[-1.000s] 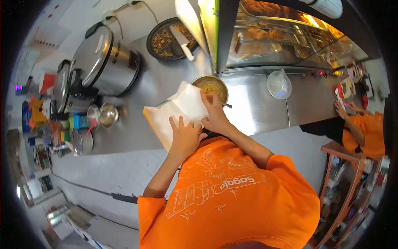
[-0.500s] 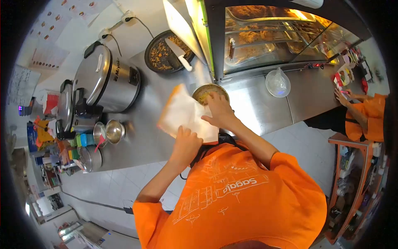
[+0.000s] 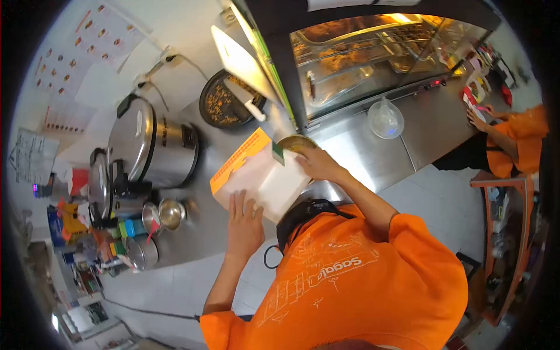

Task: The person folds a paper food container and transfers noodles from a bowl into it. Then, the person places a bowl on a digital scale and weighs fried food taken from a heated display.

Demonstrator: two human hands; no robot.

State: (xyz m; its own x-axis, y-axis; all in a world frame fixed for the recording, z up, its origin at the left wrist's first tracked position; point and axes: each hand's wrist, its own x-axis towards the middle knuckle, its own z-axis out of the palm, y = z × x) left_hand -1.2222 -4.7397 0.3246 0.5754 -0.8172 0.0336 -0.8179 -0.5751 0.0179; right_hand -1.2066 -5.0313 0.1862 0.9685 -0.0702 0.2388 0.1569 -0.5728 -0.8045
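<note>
An open paper box [image 3: 265,181], white inside with an orange printed side, lies tilted over the counter in front of me. My left hand [image 3: 245,224] rests on its near left part with the fingers spread. At the box's right edge is my right hand [image 3: 318,163], its fingers bent around that edge, near a small green flap. Behind the box and partly covered by it and my right hand is a metal bowl [image 3: 296,142]. A black round pan [image 3: 219,111] of brown crumbs stands farther back with a white-handled knife [image 3: 251,108] across it.
Large metal cookers [image 3: 140,140] stand at the left, with small metal bowls [image 3: 172,214] nearer me. A lit glass food cabinet [image 3: 361,64] is at the back, with a plastic-covered bowl [image 3: 385,119] before it. A co-worker in orange [image 3: 516,140] stands at the far right.
The box has turned and opened out, showing its orange side. My right hand has moved from over the metal bowl to the box's edge. My left hand's fingers have spread. The view has shifted.
</note>
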